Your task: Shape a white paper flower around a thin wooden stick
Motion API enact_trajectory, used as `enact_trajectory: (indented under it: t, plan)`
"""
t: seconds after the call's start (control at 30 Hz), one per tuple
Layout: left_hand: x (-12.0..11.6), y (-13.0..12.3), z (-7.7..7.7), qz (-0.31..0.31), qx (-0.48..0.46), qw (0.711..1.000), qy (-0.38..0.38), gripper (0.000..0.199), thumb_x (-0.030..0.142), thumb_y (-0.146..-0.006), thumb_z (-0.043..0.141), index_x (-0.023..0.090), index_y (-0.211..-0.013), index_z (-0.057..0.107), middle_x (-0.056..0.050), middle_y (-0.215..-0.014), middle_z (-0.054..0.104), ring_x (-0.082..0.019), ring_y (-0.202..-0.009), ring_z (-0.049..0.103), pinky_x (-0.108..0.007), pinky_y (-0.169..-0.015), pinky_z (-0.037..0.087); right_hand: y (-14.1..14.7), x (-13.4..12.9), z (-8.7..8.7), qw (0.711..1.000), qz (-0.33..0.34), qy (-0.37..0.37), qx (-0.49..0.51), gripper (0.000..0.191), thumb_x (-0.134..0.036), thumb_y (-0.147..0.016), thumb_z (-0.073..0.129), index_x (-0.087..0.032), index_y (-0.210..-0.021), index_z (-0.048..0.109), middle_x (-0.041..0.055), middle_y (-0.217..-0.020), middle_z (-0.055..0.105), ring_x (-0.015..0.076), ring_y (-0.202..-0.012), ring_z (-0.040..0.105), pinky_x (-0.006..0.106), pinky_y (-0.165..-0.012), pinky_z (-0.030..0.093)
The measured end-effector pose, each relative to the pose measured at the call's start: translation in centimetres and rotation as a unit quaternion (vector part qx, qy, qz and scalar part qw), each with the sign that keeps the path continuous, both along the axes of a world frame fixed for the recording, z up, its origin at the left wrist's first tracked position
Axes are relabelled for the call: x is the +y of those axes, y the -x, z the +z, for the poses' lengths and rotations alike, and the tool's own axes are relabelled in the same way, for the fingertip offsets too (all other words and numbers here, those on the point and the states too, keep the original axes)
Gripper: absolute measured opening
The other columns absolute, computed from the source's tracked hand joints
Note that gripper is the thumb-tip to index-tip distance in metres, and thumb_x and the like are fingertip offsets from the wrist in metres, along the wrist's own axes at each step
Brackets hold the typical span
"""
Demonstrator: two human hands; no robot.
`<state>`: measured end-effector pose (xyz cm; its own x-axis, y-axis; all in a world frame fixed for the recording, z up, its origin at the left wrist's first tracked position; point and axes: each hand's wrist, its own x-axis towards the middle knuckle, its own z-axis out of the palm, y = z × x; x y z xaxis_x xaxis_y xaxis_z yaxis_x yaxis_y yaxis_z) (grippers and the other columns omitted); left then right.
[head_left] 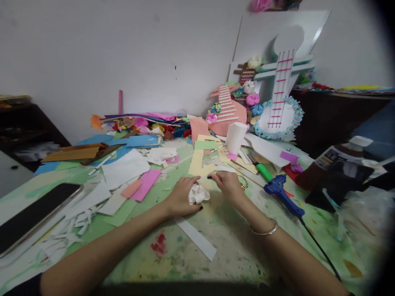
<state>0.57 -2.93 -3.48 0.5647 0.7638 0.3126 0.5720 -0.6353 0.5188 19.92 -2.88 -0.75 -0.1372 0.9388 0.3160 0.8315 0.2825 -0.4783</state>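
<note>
Above the middle of the table, my left hand (182, 196) is curled around a crumpled white paper flower (198, 194), with the thumb below it and the fingers above. Close on the right, my right hand (227, 186) has its fingers bent in a pinch, pointing toward the flower. Whatever sits between those fingertips is too small to make out. A white paper strip (197, 238) lies flat on the table just under my left hand. Partly hidden behind my right hand are the gold-coloured scissor handles (243, 181).
Right of my hands lie a blue glue gun (284, 195) with its cord and a green-handled cutter (263, 170). A white paper roll (236, 139) stands behind. Paper scraps (125, 170) and a phone (37, 213) lie left. A paper guitar (280, 90) leans at the back.
</note>
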Motion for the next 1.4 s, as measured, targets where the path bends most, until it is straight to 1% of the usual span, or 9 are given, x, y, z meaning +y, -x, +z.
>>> enact_trajectory:
  t: [0.27,0.37,0.47,0.57,0.63,0.73,0.9,1.13,1.4]
  plan:
    - [0.9,-0.8,0.3,0.002,-0.129,0.989,0.077,0.068,0.016,-0.063,0.065,0.018,-0.126,0.039,-0.007,-0.103,0.055,-0.020,-0.092,0.056,-0.035,-0.082,0.048,-1.0,0.1,-1.4,0.993,0.022,0.013,0.111,0.021,-0.021,-0.084,0.037,-0.018,-0.073,0.055,0.0016,-0.060,0.055,0.0138,-0.057,0.048,0.026,-0.057,0.033]
    - [1.0,-0.6,0.0,0.037,-0.180,0.979,0.088,0.063,0.020,-0.067,0.066,0.019,-0.125,0.040,-0.006,-0.101,0.054,-0.018,-0.089,0.057,-0.033,-0.078,0.049,-0.4,-0.1,-1.6,0.958,0.089,0.090,0.256,0.014,-0.013,-0.074,0.044,-0.019,-0.083,0.053,0.0014,-0.074,0.057,0.0134,-0.064,0.051,0.026,-0.060,0.038]
    - [1.0,-0.6,0.0,0.050,-0.222,0.973,0.049,0.069,0.031,-0.067,0.072,0.021,-0.127,0.037,-0.008,-0.107,0.053,-0.020,-0.099,0.055,-0.035,-0.084,0.048,1.2,-0.6,-1.8,0.816,0.161,0.280,0.479,0.018,-0.021,-0.075,0.050,-0.020,-0.092,0.054,0.0026,-0.087,0.059,0.0131,-0.065,0.055,0.029,-0.062,0.046]
    - [0.8,-1.1,0.3,0.030,-0.216,0.976,-0.009,0.083,0.043,-0.061,0.076,0.022,-0.129,0.035,-0.012,-0.117,0.049,-0.026,-0.110,0.050,-0.040,-0.090,0.045,2.5,-1.2,-2.0,0.680,0.168,0.350,0.621,0.028,-0.018,-0.070,0.056,-0.019,-0.098,0.056,0.0037,-0.088,0.064,0.0148,-0.071,0.059,0.028,-0.066,0.047]
    - [0.5,-1.3,0.6,0.010,-0.184,0.981,-0.055,0.090,0.050,-0.056,0.077,0.022,-0.130,0.034,-0.014,-0.123,0.046,-0.030,-0.116,0.045,-0.046,-0.095,0.042,2.7,-1.4,-2.0,0.625,0.160,0.356,0.676,0.035,-0.013,-0.065,0.056,-0.018,-0.099,0.058,0.0047,-0.088,0.067,0.0169,-0.074,0.061,0.031,-0.069,0.049]
    - [0.1,-1.3,1.1,-0.018,-0.146,0.984,-0.097,0.099,0.053,-0.055,0.076,0.021,-0.136,0.028,-0.017,-0.130,0.041,-0.034,-0.122,0.039,-0.050,-0.099,0.038,2.1,-1.3,-2.1,0.581,0.155,0.367,0.709,0.041,-0.008,-0.062,0.053,-0.017,-0.101,0.059,0.0057,-0.090,0.069,0.0198,-0.077,0.065,0.038,-0.076,0.051]
    - [-0.4,-0.1,1.1,-0.016,-0.136,0.985,-0.103,0.088,0.045,-0.066,0.072,0.023,-0.137,0.026,-0.016,-0.134,0.038,-0.032,-0.127,0.035,-0.049,-0.099,0.040,1.0,-1.2,-1.9,0.574,0.177,0.371,0.708,0.044,-0.010,-0.063,0.049,-0.017,-0.105,0.057,0.0069,-0.095,0.070,0.0215,-0.083,0.066,0.042,-0.085,0.049]
    - [-0.5,1.1,1.0,-0.027,-0.135,0.985,-0.106,0.070,0.037,-0.073,0.068,0.025,-0.133,0.035,-0.014,-0.133,0.039,-0.028,-0.125,0.037,-0.044,-0.097,0.044,0.8,-1.5,-1.6,0.600,0.188,0.406,0.663,0.037,-0.039,-0.084,0.044,-0.016,-0.110,0.056,0.0115,-0.107,0.066,0.0228,-0.092,0.064,0.040,-0.084,0.048]
    - [-1.1,0.9,1.1,-0.038,-0.142,0.986,-0.075,0.067,0.035,-0.074,0.066,0.021,-0.133,0.036,-0.014,-0.131,0.046,-0.027,-0.121,0.045,-0.041,-0.095,0.045,1.0,-1.6,-2.3,0.624,0.217,0.422,0.622,0.041,-0.048,-0.090,0.039,-0.016,-0.107,0.058,0.0105,-0.097,0.066,0.0189,-0.080,0.063,0.036,-0.076,0.048]
